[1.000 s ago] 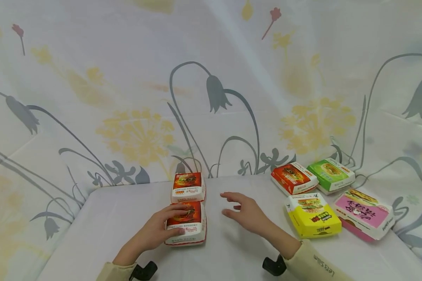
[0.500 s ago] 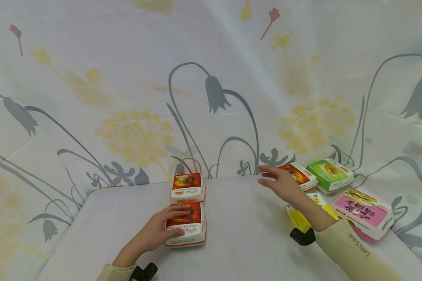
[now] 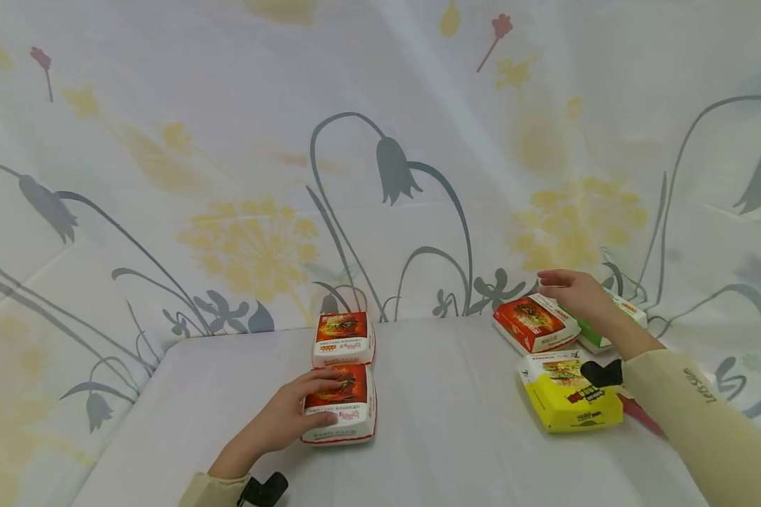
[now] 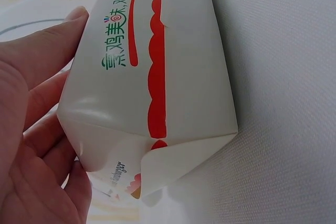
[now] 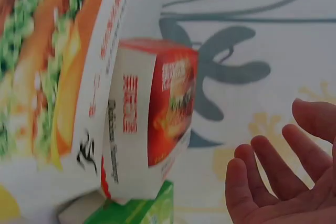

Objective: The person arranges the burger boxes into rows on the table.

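My left hand [image 3: 285,415] rests on the nearer of two red-and-white burger boxes [image 3: 351,426], with relaxed fingers across its top and the thumb at its near edge. In the left wrist view the thumb and fingers touch one side of this box [image 4: 110,93]. The farther burger box [image 3: 342,334] stands directly behind it. Over on the right, my right hand [image 3: 580,299] hovers above a green box [image 3: 628,317], partly hiding it, and beside a red box [image 3: 535,320]. Its fingers [image 5: 239,182] are loosely bent and hold nothing.
A yellow burger box [image 3: 571,405] lies in front of the red one on the right. The right forearm mostly hides a pink box [image 3: 643,417]. A white cloth covers the table [image 3: 431,422], and a flower-printed cloth [image 3: 260,141] hangs behind.
My right hand has moved rightward and away from me, from the middle of the table to above the green box. The left hand stays on the nearer burger box.
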Action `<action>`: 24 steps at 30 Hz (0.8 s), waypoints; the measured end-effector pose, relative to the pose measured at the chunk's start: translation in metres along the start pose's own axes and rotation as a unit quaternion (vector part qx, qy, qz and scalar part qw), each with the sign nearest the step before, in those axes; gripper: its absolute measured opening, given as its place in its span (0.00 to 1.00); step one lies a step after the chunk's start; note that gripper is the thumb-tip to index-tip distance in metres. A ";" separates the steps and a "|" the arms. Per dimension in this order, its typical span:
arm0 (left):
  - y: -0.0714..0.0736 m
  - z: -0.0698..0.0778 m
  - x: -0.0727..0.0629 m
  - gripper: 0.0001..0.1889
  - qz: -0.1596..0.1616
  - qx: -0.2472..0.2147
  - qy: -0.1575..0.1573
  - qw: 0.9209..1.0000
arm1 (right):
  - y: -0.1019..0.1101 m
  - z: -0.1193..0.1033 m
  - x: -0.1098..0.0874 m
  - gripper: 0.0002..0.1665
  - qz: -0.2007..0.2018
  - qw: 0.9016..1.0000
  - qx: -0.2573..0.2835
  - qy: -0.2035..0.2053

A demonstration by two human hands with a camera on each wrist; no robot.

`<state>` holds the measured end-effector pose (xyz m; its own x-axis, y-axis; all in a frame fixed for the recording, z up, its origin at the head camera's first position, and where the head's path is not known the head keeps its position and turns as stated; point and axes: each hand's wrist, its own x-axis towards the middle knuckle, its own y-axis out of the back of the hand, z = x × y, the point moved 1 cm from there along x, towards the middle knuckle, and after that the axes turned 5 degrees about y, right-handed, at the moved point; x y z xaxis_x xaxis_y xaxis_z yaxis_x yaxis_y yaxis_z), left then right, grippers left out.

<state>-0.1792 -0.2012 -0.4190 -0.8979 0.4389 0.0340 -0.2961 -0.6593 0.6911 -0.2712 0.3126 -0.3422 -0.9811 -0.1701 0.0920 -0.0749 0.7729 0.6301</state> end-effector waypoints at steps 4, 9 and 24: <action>0.000 0.000 0.000 0.27 0.000 -0.002 -0.001 1.000 | 0.020 0.020 0.004 0.35 -0.002 0.999 -0.034 -0.014; -0.001 -0.001 0.000 0.28 0.003 -0.003 0.001 1.000 | 0.032 0.042 0.005 0.32 -0.005 0.998 -0.054 -0.027; -0.002 -0.003 0.000 0.28 0.005 -0.011 0.005 1.000 | 0.023 0.059 0.010 0.32 -0.081 0.992 -0.090 -0.036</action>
<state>-0.1791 -0.2018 -0.4225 -0.9042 0.4259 0.0330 -0.2940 -0.6765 0.6752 -0.2931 0.3651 -0.3721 -0.9694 -0.2344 -0.0731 -0.2063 0.6163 0.7600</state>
